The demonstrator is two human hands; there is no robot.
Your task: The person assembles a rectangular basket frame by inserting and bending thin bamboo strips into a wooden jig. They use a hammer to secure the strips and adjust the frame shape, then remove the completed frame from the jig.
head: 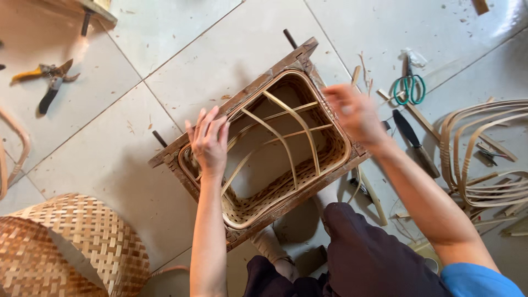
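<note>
- Dark trousers [374,258]: nearest the camera, at the bottom edge, with a bare foot [272,250] tucked just under the near side of the wooden frame.
- Blue sleeve [478,283]: bottom right corner, at the top of the right arm.
- Left hand [209,143]: fingers spread and laid flat, palm down, on the left rim of the woven basket; it presses rather than grips, with nothing closed inside it.
- Right hand [355,113]: blurred, raised above the far right corner of the basket; fingers appear loosely open, but whether it has hold of anything cannot be told.
- Woven basket [286,190]: rectangular, rounded corners, seated inside the wooden frame in the middle of the floor; thin bent bamboo strips [286,137] arch across its open mouth.
- Wooden frame [247,93]: rough rectangular mould surrounding the basket, set at a slant, with dark pegs projecting from its corners.
- Knife [415,143]: dark handle, lying on the floor just right of the frame.
- Scissors [408,88]: green-handled, beyond the knife, near scattered sticks.
- Bundle of curved bamboo strips [484,154]: looped, at the right edge, well apart from the frame.
- Pruning shears [49,82]: yellow and black handles, far left on the floor.
- Large woven basket [71,247]: chequered weave, bottom left corner.
- Tiled floor [110,159]: pale tiles, strewn with shavings.
</note>
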